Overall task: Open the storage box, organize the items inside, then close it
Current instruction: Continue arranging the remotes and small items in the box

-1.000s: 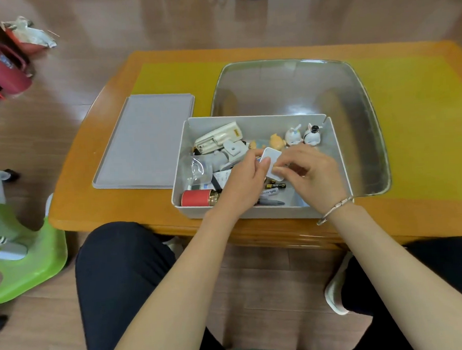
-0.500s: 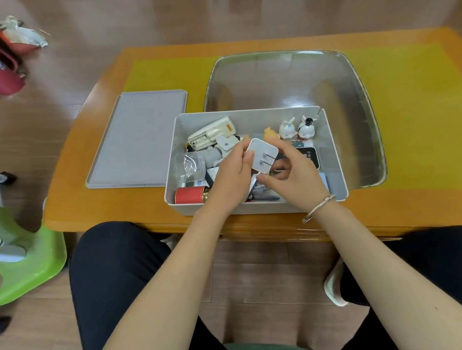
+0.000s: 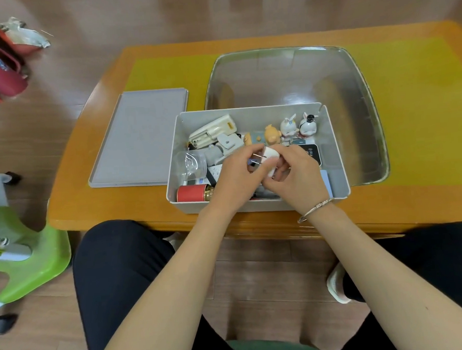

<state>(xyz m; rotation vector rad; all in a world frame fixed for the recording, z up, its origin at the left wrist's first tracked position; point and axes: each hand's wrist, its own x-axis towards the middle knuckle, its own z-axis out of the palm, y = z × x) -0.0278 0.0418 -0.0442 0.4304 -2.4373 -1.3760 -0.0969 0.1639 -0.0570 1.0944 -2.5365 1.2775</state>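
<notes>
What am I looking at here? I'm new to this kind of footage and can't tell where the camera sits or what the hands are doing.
There is no machine: a person wears a wide-angle camera on the head, which looks forward and down at their own two bare hands. They sit at an orange table with a grey storage box open before them. Its flat grey lid lies on the table to the left, and a clear tray sits behind the box. Inside are small figurines, a red cylinder and other odds and ends. The left hand and right hand together hold a white plug adapter above the box; its metal prongs show.
</notes>
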